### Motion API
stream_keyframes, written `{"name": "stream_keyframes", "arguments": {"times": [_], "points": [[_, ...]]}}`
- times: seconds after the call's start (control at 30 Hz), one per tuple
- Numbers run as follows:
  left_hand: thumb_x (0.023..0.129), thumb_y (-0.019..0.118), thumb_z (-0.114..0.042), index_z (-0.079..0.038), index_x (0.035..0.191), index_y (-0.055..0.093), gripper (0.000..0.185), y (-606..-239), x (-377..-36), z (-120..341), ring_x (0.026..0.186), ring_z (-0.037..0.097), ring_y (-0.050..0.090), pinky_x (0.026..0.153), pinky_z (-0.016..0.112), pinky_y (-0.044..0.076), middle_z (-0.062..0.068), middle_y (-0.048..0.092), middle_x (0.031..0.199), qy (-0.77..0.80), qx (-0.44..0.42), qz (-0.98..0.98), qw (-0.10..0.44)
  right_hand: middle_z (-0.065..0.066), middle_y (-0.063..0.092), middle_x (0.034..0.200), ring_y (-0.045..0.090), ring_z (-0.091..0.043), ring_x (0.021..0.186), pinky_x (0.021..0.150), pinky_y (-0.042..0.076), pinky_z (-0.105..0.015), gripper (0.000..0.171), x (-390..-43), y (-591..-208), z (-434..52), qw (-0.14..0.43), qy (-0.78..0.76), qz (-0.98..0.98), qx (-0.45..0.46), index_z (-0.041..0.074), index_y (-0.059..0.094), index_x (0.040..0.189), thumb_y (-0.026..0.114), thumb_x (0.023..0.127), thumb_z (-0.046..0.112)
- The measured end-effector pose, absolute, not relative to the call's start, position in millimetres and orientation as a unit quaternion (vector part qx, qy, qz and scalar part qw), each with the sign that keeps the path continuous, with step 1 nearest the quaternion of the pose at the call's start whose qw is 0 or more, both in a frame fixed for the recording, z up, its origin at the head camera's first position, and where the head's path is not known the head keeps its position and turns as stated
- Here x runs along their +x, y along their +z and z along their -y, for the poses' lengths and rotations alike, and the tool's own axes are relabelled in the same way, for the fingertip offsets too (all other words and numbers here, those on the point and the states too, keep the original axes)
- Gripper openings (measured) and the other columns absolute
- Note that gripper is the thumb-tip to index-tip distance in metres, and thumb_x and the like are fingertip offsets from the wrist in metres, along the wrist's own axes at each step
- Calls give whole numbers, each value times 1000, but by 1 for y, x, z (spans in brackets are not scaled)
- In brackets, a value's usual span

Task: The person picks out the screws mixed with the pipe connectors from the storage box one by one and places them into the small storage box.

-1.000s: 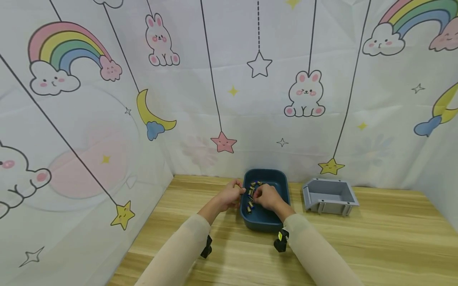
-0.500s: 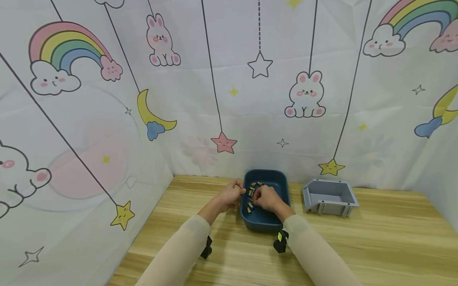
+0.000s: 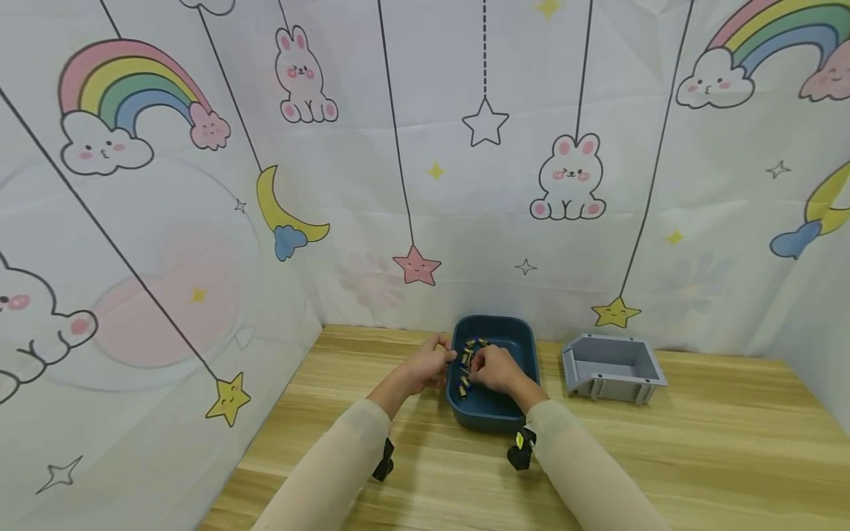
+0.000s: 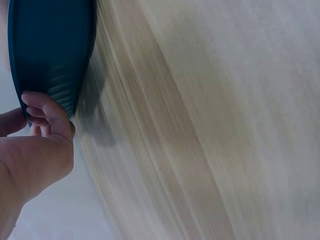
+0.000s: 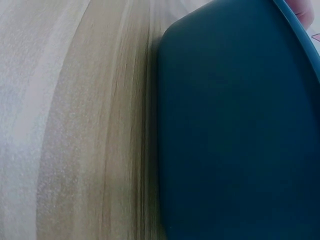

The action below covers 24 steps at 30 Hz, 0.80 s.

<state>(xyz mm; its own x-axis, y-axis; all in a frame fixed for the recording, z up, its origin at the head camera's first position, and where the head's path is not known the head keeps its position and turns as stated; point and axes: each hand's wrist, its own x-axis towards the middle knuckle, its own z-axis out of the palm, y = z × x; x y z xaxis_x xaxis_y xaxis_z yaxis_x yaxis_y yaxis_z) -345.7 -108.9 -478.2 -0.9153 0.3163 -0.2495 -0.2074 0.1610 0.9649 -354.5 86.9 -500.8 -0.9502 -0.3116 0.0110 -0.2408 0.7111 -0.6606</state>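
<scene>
In the head view, a dark blue plastic bin [image 3: 494, 422] stands on the table, with several small gold-and-dark batteries [image 3: 463, 389] lying along its left side. My left hand [image 3: 428, 365] grips the bin's left rim; the left wrist view has its curled fingers [image 4: 47, 107] against the ribbed outer wall and the thumb across the rim. Reaching over the near right side, my right hand [image 3: 496, 366] is inside the bin, fingertips bunched right at the batteries. The back of that hand hides the fingertips, so I cannot tell whether a battery is between them.
A grey open-front storage bin [image 3: 614, 389] stands to the right of the blue one on the wood-grain table [image 3: 717, 442]. Behind and to the left hangs a white cloth [image 3: 372, 184] printed with rabbits, stars and rainbows, meeting the table's far edge.
Both hands hold nearly the same place. My right fingertips shift slightly among the batteries, and those near them move a little. The head view drifts slightly.
</scene>
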Motion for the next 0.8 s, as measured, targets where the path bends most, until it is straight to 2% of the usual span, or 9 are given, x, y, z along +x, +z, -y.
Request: {"name": "stream_keyframes", "arguments": {"times": [0.23,0.53,0.8], "points": [[111,52,-14,-10,120,42,14,-479,-346,109,65,15,43,61,32,41,3,46,88,648,32,-734,200,1,65,76,56,-16,69,65,45,-30,15,-358,-504,-88,53,-367,-918,-142,11,71,77,80,87,5],[111,51,-14,-9,123,41,17,-479,-347,110,68,16,45,62,32,41,4,47,88,649,35,-732,205,0,65,78,56,-17,70,65,46,-31,13,-359,-506,-90,53,-379,-914,-138,10,71,80,80,88,8],[111,50,-14,-6,128,38,22,-480,-348,109,68,16,38,63,32,39,2,43,84,651,37,-729,208,0,65,79,56,-17,71,65,46,-31,13,-359,-504,-91,54,-380,-914,-133,10,71,79,80,88,8]]}}
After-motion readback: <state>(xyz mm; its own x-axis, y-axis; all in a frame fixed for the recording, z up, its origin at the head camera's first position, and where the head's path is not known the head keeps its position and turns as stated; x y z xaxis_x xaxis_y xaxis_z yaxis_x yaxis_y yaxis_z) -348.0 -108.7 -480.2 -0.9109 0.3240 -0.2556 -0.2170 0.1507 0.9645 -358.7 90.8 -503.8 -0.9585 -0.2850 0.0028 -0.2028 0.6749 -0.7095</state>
